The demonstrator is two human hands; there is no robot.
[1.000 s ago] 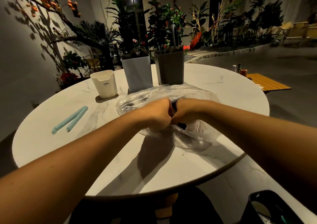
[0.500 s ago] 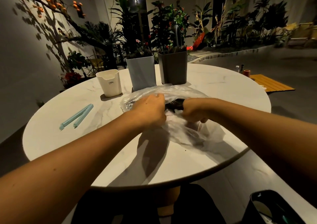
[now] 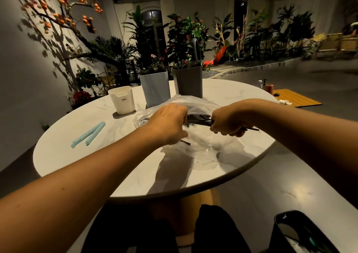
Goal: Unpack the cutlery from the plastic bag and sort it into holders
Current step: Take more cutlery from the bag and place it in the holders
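Reading "CRBW", white holder stands beside bag.

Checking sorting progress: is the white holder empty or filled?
Cannot tell for sure: the white holder stands upright, nothing pokes above its rim, but its inside is hidden.

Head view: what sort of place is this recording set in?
Probably a cafe or restaurant's garden-style seating area, dimly lit. A round marble-look table carries cutlery holders, a bed of leafy plants runs behind it, and a decorative orange-fruited tree stands against the wall.
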